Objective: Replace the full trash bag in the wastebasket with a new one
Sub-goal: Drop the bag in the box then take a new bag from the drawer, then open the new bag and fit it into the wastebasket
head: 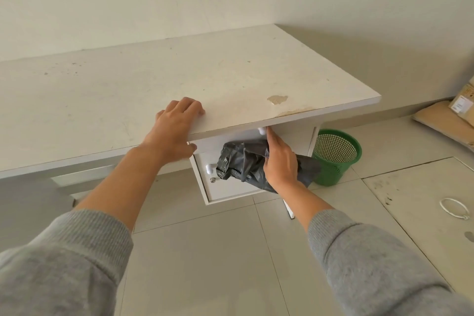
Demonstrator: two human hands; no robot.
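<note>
Left hand (177,123): open, palm flat on the near edge of the white desk (128,79), bracing.
Right hand (279,159): closed around a crumpled dark trash bag (238,161), just under the desk edge, fingertips at a white drawer knob (262,131).
Wastebasket (336,156): green mesh, on the floor to the right, seemingly without a liner.
Step, as I judge it: shut the drawer with the fingertips, keep the bag pinched, then carry it right and shake it open.

A worn white desk (128,79) stands against a pale wall, its top stained and chipped near the front right corner, with a person's left hand (177,126) resting flat on its front edge. On the tiled floor (205,251) beside it stand a green mesh wastebasket (336,159), a white cord loop (454,209) and cardboard packages (448,120).
</note>
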